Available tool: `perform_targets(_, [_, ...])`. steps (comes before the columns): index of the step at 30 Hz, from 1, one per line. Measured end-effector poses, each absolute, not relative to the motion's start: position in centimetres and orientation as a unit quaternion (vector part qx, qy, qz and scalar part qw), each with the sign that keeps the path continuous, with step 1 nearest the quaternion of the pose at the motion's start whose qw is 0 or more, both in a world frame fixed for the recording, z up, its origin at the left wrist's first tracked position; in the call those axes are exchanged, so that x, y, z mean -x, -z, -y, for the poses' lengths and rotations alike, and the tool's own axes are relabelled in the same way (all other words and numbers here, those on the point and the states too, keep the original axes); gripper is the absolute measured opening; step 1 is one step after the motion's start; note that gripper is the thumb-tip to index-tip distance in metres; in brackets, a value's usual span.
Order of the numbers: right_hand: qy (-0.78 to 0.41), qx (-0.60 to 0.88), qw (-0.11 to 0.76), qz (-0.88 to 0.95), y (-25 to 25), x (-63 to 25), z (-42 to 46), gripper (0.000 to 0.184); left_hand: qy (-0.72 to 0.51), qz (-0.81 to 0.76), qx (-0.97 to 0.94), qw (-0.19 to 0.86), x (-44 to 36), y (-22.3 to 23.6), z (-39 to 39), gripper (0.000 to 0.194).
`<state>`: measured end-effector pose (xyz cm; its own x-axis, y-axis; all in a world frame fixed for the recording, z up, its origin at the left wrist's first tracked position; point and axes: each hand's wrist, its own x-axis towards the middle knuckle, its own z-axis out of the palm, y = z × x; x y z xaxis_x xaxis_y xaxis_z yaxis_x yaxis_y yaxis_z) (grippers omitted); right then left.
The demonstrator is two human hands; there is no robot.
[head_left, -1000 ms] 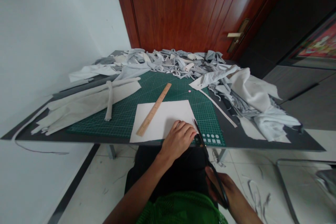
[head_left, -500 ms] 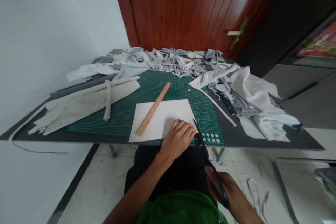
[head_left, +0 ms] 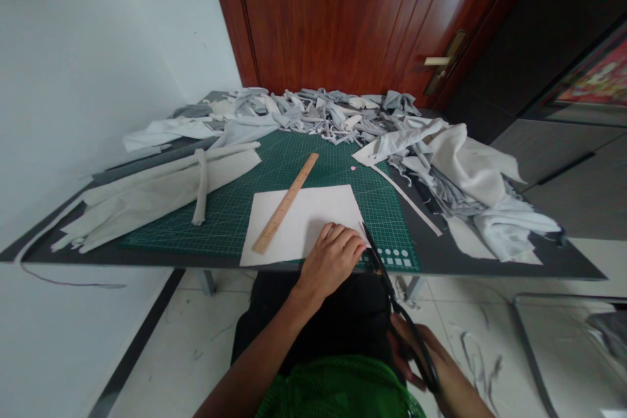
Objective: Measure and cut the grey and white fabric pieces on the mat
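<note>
A white sheet, cloth by its look [head_left: 313,212], lies at the front edge of the green cutting mat [head_left: 230,228]. My left hand [head_left: 333,251] is closed over the sheet's near right corner, fingers bent together, gripping it. In my right hand [head_left: 426,353] is a pair of black-handled scissors [head_left: 386,284], held below the table's front edge. Their blades point up and away along the sheet's right side, close to my left fingertips, with the handles spread. A wooden ruler [head_left: 285,202] rests slantwise across the sheet's left part.
Long pale cloth pieces [head_left: 161,199] lie on the left, with a narrow rolled strip [head_left: 200,186] across them. Grey and white scraps [head_left: 323,114] are heaped along the back. More cloth [head_left: 465,170] piles up on the right, beside a thin strip [head_left: 406,199].
My right hand has shifted slightly right with the scissors, and their handles look further apart. My left hand, the sheet and the ruler stay in place.
</note>
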<state>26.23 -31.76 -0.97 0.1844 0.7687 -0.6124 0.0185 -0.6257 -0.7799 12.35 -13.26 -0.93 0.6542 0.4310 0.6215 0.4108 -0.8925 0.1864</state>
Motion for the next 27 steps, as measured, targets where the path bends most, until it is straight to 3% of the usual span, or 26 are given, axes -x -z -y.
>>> perform_targets(15, [-0.634,0.609,0.325,0.348,1.3,-28.3,29.8,0.072,-0.357,-0.224,-0.906,0.050,-12.0,0.5,13.5,0.015])
perform_targets(27, [-0.600,0.650,0.317,0.344,-1.1,-27.1,27.9,0.078,-0.386,-0.218,-0.894,0.070,-12.0,-0.3,14.9,0.015])
